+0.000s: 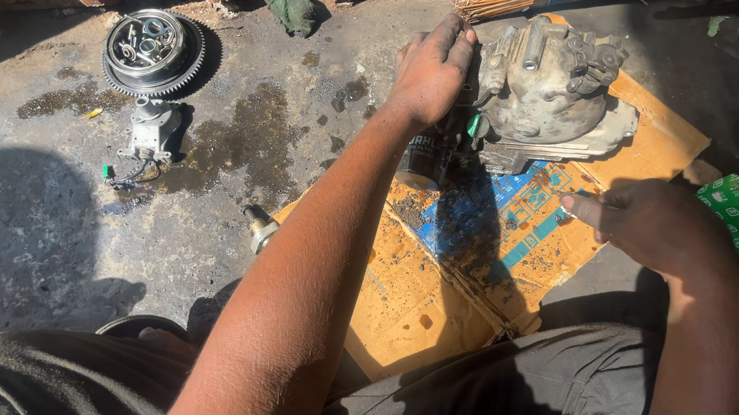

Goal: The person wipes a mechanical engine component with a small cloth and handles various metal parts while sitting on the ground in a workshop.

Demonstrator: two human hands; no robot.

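Big grey metal engine part [549, 94] w/ bumps & pipes on top, dirty, sits tilted on flat brown cardboard sheet [432, 307]. Left hand [431, 71] rests on its left edge, fingers flat. Black round can-shaped filter [425, 154] lies just under that hand, touching the engine part. Right hand [651, 221] is lower, near the part's bottom right, apart from it.

The scene is viewed from a single head-worn camera, aimed steeply downward and forward at close range over the lap toward the flattened brown cardboard sheet [432, 307] on stained concrete floor [37, 197].
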